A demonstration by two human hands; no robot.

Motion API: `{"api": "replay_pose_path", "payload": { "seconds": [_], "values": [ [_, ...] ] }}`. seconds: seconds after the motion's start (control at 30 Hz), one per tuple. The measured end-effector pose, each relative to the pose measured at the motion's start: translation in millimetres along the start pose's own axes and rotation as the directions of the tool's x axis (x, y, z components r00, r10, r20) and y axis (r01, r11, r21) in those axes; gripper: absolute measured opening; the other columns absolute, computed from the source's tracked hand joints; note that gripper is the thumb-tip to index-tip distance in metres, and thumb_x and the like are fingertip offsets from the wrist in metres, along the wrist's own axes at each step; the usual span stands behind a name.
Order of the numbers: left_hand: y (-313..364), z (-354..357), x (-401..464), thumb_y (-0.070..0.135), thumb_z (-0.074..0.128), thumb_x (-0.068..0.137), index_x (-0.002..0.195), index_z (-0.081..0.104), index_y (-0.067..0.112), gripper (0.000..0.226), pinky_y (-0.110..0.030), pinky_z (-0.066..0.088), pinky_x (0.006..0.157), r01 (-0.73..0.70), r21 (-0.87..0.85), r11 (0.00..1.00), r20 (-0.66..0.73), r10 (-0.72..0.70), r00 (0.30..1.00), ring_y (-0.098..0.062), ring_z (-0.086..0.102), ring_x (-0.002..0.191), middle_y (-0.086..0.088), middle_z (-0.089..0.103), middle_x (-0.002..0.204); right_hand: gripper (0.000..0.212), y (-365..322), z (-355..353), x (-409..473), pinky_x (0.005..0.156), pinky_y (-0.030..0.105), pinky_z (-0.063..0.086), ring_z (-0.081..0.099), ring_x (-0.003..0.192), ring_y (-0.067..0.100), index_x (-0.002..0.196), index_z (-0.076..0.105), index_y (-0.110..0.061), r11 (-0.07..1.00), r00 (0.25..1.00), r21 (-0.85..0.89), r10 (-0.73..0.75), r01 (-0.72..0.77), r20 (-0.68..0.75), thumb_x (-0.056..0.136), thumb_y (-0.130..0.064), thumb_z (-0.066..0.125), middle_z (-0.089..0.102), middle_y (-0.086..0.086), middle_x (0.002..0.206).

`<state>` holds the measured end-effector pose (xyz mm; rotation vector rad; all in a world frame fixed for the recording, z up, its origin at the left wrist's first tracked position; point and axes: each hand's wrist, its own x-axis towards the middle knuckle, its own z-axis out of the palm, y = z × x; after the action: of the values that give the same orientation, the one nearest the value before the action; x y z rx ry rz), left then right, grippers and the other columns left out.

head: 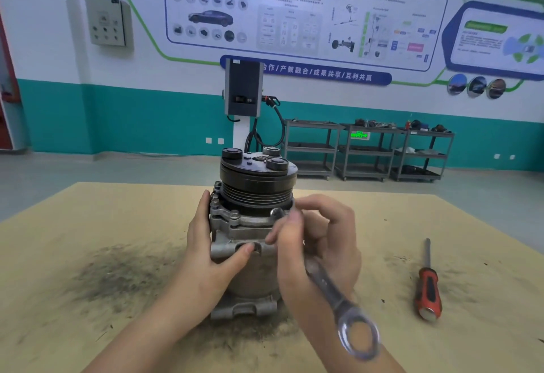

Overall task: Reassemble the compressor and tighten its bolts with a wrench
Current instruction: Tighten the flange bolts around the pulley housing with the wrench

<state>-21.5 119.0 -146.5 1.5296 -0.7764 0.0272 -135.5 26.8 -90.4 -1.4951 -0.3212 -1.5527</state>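
At the centre of the frame the compressor (pixel 250 225) is stood upright on the table (pixel 88 210), pulley end up, and is gripped on its left side by the left hand (pixel 206 257), whose thumb is curled onto the front of the housing. The wrench (pixel 338 299) is held in the curled fingers of the right hand (pixel 321 243), its upper end at a bolt (pixel 276 212) on the flange and its ring end blurred toward the lower right. A screwdriver (pixel 428 287) is laid apart at the right.
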Motion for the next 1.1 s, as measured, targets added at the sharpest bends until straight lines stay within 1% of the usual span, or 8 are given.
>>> {"api": "replay_pose_path", "payload": {
  "seconds": [0.07, 0.13, 0.3, 0.5, 0.7, 0.8, 0.93, 1.1],
  "values": [
    [0, 0, 0, 0.085, 0.071, 0.050, 0.129, 0.004, 0.081, 0.103, -0.047, 0.036, 0.114, -0.009, 0.012, 1.000, 0.001, 0.009, 1.000, -0.009, 0.043, 0.137, 0.017, 0.038, 0.152, 0.021, -4, -2, 6, 0.053, 0.020, 0.049, 0.060, 0.050, 0.011, 0.104, 0.052, -0.029, 0.997, 0.999, 0.070, -0.041, 0.041, -0.010, 0.094, -0.012, 0.048, 0.059, -0.012, 0.059],
    [1, -1, -1, 0.085, 0.068, 0.052, 0.129, 0.005, 0.080, 0.100, -0.042, 0.034, 0.115, -0.025, 0.036, 0.999, -0.012, 0.026, 1.000, 0.000, 0.037, 0.138, 0.026, 0.032, 0.152, 0.018, -4, -11, 19, 0.052, 0.023, 0.049, 0.059, 0.048, 0.014, 0.101, 0.050, -0.024, 0.990, 0.997, 0.142, 0.033, -0.022, -0.076, 0.096, -0.008, 0.043, 0.055, -0.011, 0.052],
    [2, -1, -2, 0.088, 0.065, 0.051, 0.133, 0.006, 0.077, 0.102, -0.038, 0.034, 0.115, -0.020, 0.069, 0.997, -0.022, 0.021, 1.000, 0.008, 0.032, 0.137, 0.032, 0.028, 0.149, 0.020, 13, -27, 41, 0.039, 0.022, 0.038, 0.049, 0.040, 0.016, 0.096, 0.048, -0.013, 0.821, 0.830, 0.406, 0.513, -0.401, -0.217, 0.097, 0.004, 0.037, 0.039, 0.000, 0.041],
    [2, -2, -3, 0.090, 0.065, 0.049, 0.132, 0.006, 0.078, 0.102, -0.044, 0.037, 0.114, -0.022, 0.068, 0.997, -0.017, 0.023, 1.000, 0.009, 0.030, 0.138, 0.039, 0.025, 0.147, 0.021, 28, -36, 49, 0.038, 0.022, 0.037, 0.048, 0.042, 0.014, 0.093, 0.050, -0.009, 0.660, 0.747, 0.579, 0.653, -0.479, -0.126, 0.099, 0.003, 0.035, 0.039, 0.000, 0.045],
    [0, -3, -2, 0.091, 0.064, 0.048, 0.133, 0.004, 0.078, 0.104, -0.043, 0.038, 0.113, -0.003, 0.077, 0.997, -0.018, 0.005, 1.000, 0.011, 0.032, 0.135, 0.042, 0.025, 0.144, 0.017, 34, -38, 50, 0.036, 0.017, 0.035, 0.046, 0.040, 0.010, 0.093, 0.049, -0.008, 0.376, 0.576, 0.725, 0.817, -0.576, 0.034, 0.099, 0.001, 0.035, 0.037, -0.003, 0.045],
    [0, -3, -2, 0.091, 0.063, 0.050, 0.134, 0.003, 0.077, 0.104, -0.039, 0.037, 0.113, -0.009, 0.088, 0.996, -0.015, 0.010, 1.000, 0.019, 0.029, 0.132, 0.044, 0.024, 0.143, 0.019, 33, -36, 50, 0.037, 0.019, 0.034, 0.044, 0.040, 0.010, 0.093, 0.049, -0.008, 0.467, 0.624, 0.680, 0.781, -0.565, -0.018, 0.099, 0.001, 0.034, 0.036, -0.003, 0.046],
    [-1, -3, -1, 0.093, 0.062, 0.049, 0.131, 0.002, 0.079, 0.103, -0.035, 0.037, 0.111, -0.007, 0.093, 0.996, -0.018, 0.008, 1.000, 0.024, 0.028, 0.128, 0.049, 0.024, 0.138, 0.023, 25, -29, 43, 0.037, 0.022, 0.034, 0.042, 0.039, 0.015, 0.089, 0.050, -0.009, 0.766, 0.804, 0.463, 0.570, -0.446, -0.168, 0.096, 0.007, 0.034, 0.033, 0.000, 0.043],
    [-4, -1, -1, 0.089, 0.066, 0.050, 0.133, 0.006, 0.078, 0.103, -0.046, 0.039, 0.112, -0.009, 0.048, 0.999, -0.020, 0.010, 1.000, -0.001, 0.037, 0.138, 0.039, 0.027, 0.145, 0.020, 17, -15, 21, 0.043, 0.025, 0.042, 0.052, 0.043, 0.017, 0.089, 0.053, -0.016, 0.951, 0.925, 0.215, 0.274, -0.221, -0.263, 0.094, -0.002, 0.040, 0.045, -0.004, 0.044]
  ]
}}
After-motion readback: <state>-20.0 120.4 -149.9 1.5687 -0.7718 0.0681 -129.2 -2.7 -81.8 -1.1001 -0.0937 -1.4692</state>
